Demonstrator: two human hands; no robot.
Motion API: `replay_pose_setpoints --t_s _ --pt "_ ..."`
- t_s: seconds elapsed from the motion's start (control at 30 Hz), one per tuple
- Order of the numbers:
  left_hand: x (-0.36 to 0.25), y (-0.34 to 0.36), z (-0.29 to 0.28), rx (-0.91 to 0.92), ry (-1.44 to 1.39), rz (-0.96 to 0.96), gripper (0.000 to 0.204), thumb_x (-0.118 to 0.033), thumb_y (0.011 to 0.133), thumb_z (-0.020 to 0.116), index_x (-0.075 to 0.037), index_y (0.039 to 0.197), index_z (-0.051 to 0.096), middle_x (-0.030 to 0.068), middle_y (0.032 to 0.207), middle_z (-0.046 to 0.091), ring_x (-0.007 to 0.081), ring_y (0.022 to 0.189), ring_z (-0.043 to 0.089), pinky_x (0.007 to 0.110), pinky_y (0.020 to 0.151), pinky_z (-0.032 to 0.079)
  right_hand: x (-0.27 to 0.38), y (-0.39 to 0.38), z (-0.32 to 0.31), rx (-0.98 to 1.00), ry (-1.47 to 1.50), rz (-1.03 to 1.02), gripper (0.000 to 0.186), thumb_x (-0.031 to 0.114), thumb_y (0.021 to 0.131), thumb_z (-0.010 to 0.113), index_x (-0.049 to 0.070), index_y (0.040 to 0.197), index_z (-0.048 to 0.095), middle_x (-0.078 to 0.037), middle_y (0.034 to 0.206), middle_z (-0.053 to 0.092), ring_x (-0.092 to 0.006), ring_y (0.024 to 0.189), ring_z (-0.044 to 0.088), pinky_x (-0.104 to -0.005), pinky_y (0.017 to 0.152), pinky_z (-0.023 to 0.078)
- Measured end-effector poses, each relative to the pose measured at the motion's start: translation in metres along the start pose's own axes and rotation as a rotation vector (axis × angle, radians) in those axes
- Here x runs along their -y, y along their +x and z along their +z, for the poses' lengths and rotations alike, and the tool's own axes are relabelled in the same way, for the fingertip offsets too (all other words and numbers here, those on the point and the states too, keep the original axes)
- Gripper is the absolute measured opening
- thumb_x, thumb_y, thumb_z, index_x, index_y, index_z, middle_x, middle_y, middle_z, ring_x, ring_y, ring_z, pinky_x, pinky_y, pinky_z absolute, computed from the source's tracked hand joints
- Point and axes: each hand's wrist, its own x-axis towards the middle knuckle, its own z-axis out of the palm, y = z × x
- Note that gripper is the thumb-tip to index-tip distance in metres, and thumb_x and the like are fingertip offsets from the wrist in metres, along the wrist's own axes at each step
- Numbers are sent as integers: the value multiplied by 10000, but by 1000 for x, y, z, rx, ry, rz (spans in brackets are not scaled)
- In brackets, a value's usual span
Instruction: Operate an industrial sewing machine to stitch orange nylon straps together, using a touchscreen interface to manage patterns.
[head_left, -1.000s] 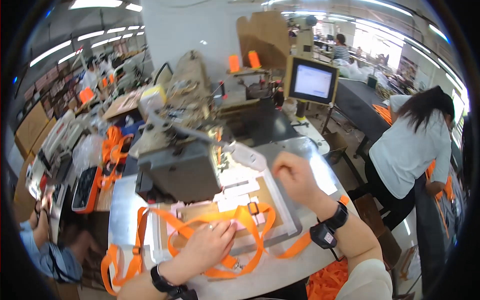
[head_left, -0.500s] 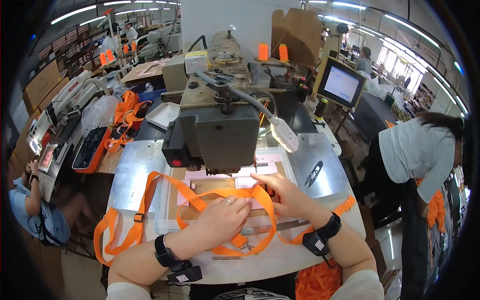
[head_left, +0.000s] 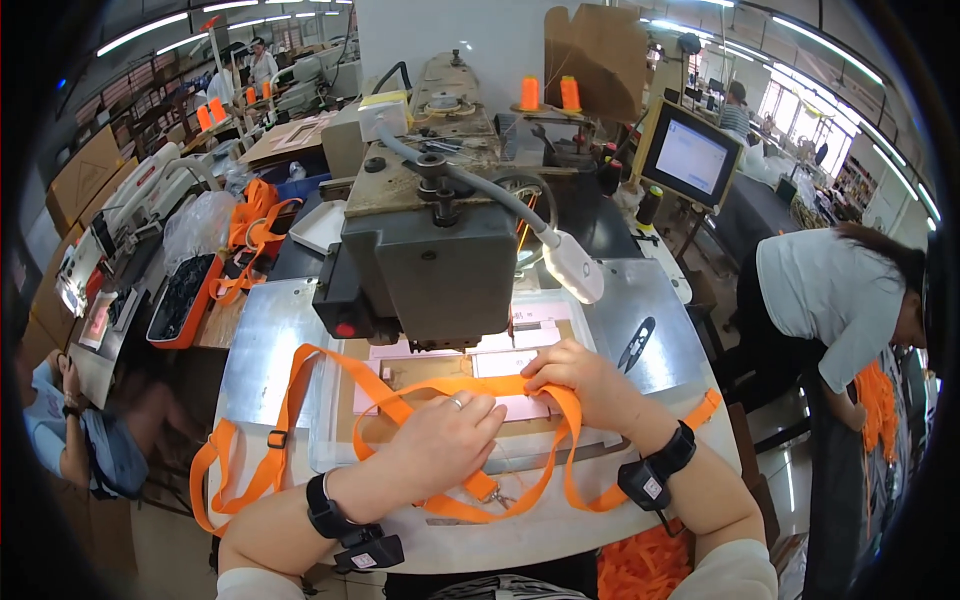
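A long orange webbing strap [head_left: 483,385] runs in loops over the pink-and-brown template [head_left: 520,345] beneath the sewing machine head [head_left: 430,270]. My left hand [head_left: 447,437], with a ring on one finger, is closed on the strap in front of the machine; its fingertips are partly hidden. To the right of the needle area, my right hand [head_left: 585,385] pinches the same strap, fingers curled over it. The strap's black slider buckle [head_left: 277,438] lies at the left, and a metal hook [head_left: 500,497] rests near the table's front.
Thread snips [head_left: 636,343] lie on the metal plate at right. A lamp [head_left: 572,268] hangs beside the machine head, and a screen [head_left: 686,157] stands behind. Orange straps fill a heap [head_left: 640,562] below the table. Co-workers sit at left and bend over at right [head_left: 840,300].
My right hand has shifted to the right and curled its fingers, drawing the strap's loop rightward with it. My left hand stays almost in place. The co-worker at right has moved an arm slightly.
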Motion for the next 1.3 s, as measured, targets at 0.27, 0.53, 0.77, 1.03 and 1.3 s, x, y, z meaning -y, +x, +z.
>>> replay_pose_setpoints --t_s 0.27,0.53,0.77,1.03,1.3 --pt "1 -1 -1 -9 -15 -10 324 -174 824 628 -20 1104 573 75 1001 562 223 896 571 325 764 487 -10 1 -4 98 58 17 212 34 707 708 66 915 687 -63 1036 633 -256 1010 560 -322 867 465" --pt "0 -1 5 -33 21 -2 344 -159 822 627 -10 1127 567 83 1028 566 226 893 573 322 758 493 -13 -2 -7 78 -37 -8 204 72 722 708 57 922 677 -84 1093 633 -262 1000 589 -333 844 482" --pt "-2 13 0 -101 -40 -74 435 -167 812 626 19 1194 533 154 1186 539 299 961 541 380 844 466 -18 -7 -13 83 -78 -46 214 80 724 688 60 936 674 -83 1096 631 -271 1016 586 -341 858 481" --pt "-6 -1 -1 46 85 -108 488 -283 828 608 -2 1220 536 114 1276 552 284 1052 502 463 886 362 -13 -12 -2 75 -109 -99 213 85 740 679 55 951 669 -75 1106 623 -266 1021 584 -343 857 481" --pt "-2 -3 -3 -17 184 -7 457 -258 816 626 40 1158 566 171 1198 584 314 1068 550 452 946 390 -13 -8 4 75 -142 -117 214 74 715 661 70 929 667 -81 1064 617 -265 990 586 -342 829 479"
